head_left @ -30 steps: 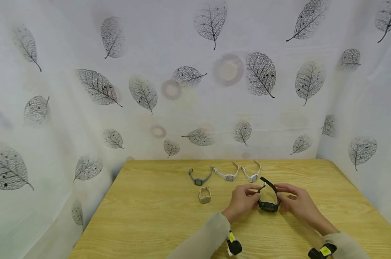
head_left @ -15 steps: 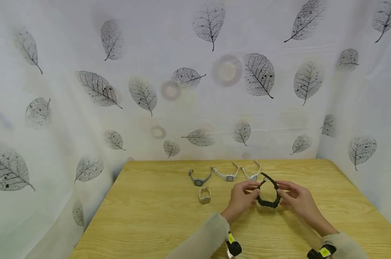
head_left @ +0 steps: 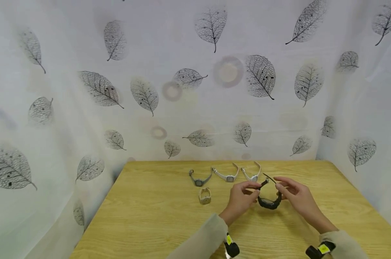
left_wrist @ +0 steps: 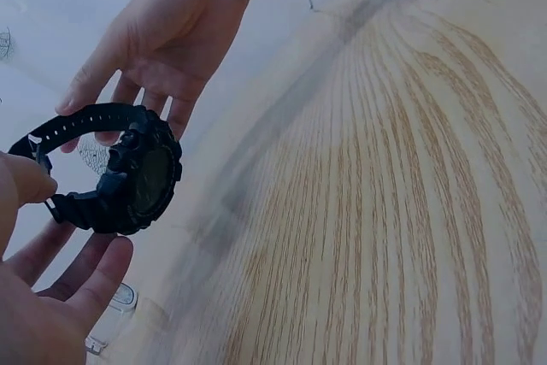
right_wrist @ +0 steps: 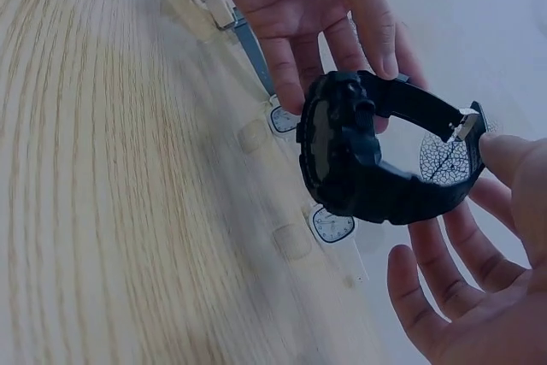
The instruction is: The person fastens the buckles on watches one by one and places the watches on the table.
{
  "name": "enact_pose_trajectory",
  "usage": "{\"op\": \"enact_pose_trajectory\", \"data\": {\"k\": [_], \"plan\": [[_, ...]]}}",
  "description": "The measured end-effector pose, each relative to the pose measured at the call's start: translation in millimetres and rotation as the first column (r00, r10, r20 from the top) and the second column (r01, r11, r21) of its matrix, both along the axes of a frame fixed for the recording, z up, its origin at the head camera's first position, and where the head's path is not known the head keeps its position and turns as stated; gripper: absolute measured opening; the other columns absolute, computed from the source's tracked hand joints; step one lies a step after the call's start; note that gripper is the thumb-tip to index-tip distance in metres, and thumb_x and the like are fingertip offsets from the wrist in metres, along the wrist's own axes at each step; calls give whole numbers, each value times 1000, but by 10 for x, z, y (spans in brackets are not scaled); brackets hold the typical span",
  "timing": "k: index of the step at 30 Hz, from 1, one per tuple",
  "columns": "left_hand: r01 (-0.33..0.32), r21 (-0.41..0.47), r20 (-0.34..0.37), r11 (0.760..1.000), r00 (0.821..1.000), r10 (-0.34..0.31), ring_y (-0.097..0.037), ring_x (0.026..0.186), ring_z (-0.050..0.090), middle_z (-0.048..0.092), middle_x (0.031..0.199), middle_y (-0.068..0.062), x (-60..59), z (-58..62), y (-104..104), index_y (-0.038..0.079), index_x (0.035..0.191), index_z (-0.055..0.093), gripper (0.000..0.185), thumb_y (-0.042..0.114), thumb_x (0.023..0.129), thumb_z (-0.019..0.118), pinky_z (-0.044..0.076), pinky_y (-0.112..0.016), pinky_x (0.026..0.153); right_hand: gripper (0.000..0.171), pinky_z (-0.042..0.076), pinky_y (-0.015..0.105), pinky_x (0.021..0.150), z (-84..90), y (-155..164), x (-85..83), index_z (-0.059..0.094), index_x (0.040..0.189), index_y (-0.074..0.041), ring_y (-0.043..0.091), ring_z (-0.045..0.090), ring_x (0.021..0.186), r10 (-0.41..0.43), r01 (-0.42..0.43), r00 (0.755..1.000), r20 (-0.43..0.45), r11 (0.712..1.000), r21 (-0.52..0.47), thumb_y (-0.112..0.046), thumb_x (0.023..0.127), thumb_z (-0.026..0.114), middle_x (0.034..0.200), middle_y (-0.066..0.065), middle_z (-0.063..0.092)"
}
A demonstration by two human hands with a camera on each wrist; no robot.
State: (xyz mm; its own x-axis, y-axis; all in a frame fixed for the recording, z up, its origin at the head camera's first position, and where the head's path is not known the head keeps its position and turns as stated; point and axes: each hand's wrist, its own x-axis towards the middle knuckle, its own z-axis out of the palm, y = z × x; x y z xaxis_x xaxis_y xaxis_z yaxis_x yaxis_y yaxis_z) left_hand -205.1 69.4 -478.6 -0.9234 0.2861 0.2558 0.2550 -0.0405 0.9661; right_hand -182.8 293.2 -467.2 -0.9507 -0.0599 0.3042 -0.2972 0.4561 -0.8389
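Observation:
Between my two hands is a black wristwatch [head_left: 269, 204] with a chunky case, its strap curved up into a loop. My left hand [head_left: 241, 200] pinches the strap on the buckle side between thumb and fingers. From the other side, my right hand [head_left: 298, 198] pinches the holed half of the strap. The strap's metal buckle [right_wrist: 464, 127] shows close to the strap tip and the right thumb in the right wrist view. In the left wrist view the dark dial [left_wrist: 152, 181] faces the wooden table [left_wrist: 385, 211].
Behind the hands, a grey watch [head_left: 198, 182] and two white watches [head_left: 229, 178] lie in a row near the table's back edge. A beige watch [head_left: 205, 199] stands in front of the grey one. A leaf-print curtain [head_left: 182, 108] encloses the table.
The black wristwatch has tilted in my hands, and its free strap end now leans in closer to the buckle. My right fingers have shifted up along the strap; the left hand stays nearly in place.

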Motion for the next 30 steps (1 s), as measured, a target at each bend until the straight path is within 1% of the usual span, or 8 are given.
{"op": "enact_pose_trajectory", "data": {"k": [4,9,12,16,19,22,27,30], "plan": [[-6,-7,-4,1000,1000,6,-13,76,72,75,109,-9,5,1,-14,10,111,79,18,5,95,72,61,-28,64,39,62,35,71,-2,-8,-4,63,138,-1,25,71,80,25,-25,999,33,999,-22,-24,106,60,99,16,70],[1,-4,3,1000,1000,-1,-11,76,71,76,108,-8,7,5,-20,10,110,79,18,5,94,73,63,-39,66,39,61,32,70,-7,-25,1,64,135,0,28,70,80,28,-28,998,47,1000,-15,-25,107,59,97,22,68],[-2,-12,1,1000,1000,2,-10,77,70,76,106,-5,7,5,-20,10,110,79,18,6,94,73,63,-34,66,38,60,30,70,-10,-40,-5,64,135,0,29,70,79,17,-17,999,44,1000,-11,-26,107,59,96,22,67],[-4,-42,-46,999,999,2,-10,85,70,76,107,-2,-2,6,-22,10,110,79,15,10,96,74,59,-22,72,37,60,30,69,-16,-63,-13,65,134,-1,29,69,79,7,-7,999,32,1000,-8,-26,107,59,98,23,67],[3,-63,-92,998,996,-9,-12,92,71,76,108,-3,-9,8,-17,8,109,78,14,12,96,74,57,-21,81,36,60,32,68,-27,-77,-14,65,133,-2,29,69,80,5,-5,1000,25,1000,6,-26,106,60,102,22,68],[2,-70,-113,998,994,-10,-11,93,72,76,107,-4,-9,12,-6,7,107,78,13,12,96,75,57,-21,83,36,60,35,68,-36,-88,-12,65,133,-3,29,69,80,5,-5,1000,27,1000,16,-27,106,60,104,22,68],[-10,-55,-112,998,994,3,-13,89,72,76,104,-5,-3,17,7,8,105,78,11,12,95,75,57,-22,82,37,59,35,67,-38,-95,8,65,133,-3,29,68,80,-2,1,999,41,1000,15,-28,107,60,104,23,68],[-18,-33,-74,999,997,15,-13,86,72,76,102,-3,-8,8,9,8,104,78,10,12,95,76,58,-22,77,37,60,35,68,-34,-91,20,65,133,-3,28,69,80,7,-8,999,44,1000,2,-27,106,60,105,23,67]]}}
